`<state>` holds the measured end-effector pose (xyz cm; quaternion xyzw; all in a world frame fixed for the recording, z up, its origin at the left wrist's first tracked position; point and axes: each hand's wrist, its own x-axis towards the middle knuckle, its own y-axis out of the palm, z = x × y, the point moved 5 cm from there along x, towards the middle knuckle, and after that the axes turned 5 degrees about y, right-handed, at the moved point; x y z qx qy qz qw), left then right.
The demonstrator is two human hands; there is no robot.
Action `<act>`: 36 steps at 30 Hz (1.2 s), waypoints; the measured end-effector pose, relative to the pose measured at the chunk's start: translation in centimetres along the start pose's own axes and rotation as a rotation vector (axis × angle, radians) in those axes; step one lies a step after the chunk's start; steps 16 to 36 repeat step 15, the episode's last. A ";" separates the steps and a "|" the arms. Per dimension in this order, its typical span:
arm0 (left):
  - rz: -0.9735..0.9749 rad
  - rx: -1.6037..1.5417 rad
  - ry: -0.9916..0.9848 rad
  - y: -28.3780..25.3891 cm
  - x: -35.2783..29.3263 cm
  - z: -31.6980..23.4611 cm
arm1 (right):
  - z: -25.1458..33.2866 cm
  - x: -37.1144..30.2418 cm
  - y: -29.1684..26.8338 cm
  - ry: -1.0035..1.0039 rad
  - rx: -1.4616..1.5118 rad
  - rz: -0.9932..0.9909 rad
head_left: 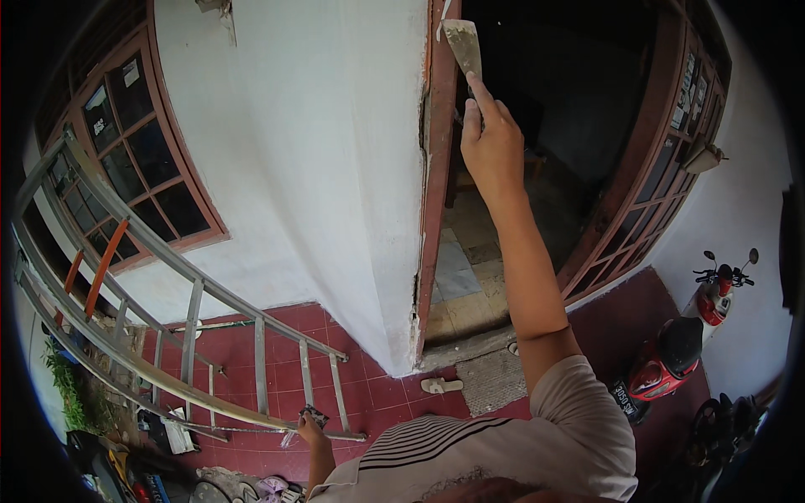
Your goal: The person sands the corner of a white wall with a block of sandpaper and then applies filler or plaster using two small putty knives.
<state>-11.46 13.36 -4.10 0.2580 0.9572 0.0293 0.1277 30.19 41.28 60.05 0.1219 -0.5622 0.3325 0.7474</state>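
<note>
My right hand (495,151) is raised along the door frame (438,159). Its fingers are closed round the handle of a putty knife (464,44), with the index finger stretched along the tool. The wide, stained blade points up near the frame's upper part, beside a loose white strip. Low on the left, my left hand (310,427) is closed on a small dark object with pale smears, too small to name. That hand is close to the end of an aluminium ladder (260,365); whether it touches the rail I cannot tell.
A white wall (335,151) with a rough, cracked edge adjoins the door frame. Behind the frame is a dark doorway. Red floor tiles (369,394) hold a sandal (441,386) and a woven mat (493,382). A red scooter (662,360) stands right; windows flank both sides.
</note>
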 end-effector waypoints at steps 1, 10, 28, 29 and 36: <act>-0.020 -0.042 0.014 -0.3 0.2 0.0 | 0.6 0.3 0.0 -0.021 -0.013 -0.016; -0.103 -0.004 0.001 -3.5 0.6 2.3 | 0.4 -1.6 -0.1 0.002 -0.004 0.027; -0.071 0.052 -0.035 -2.3 0.2 1.5 | -0.8 -1.9 -0.1 0.025 -0.087 0.060; -0.071 0.052 -0.035 -2.3 0.2 1.5 | -0.8 -1.9 -0.1 0.025 -0.087 0.060; -0.071 0.052 -0.035 -2.3 0.2 1.5 | -0.8 -1.9 -0.1 0.025 -0.087 0.060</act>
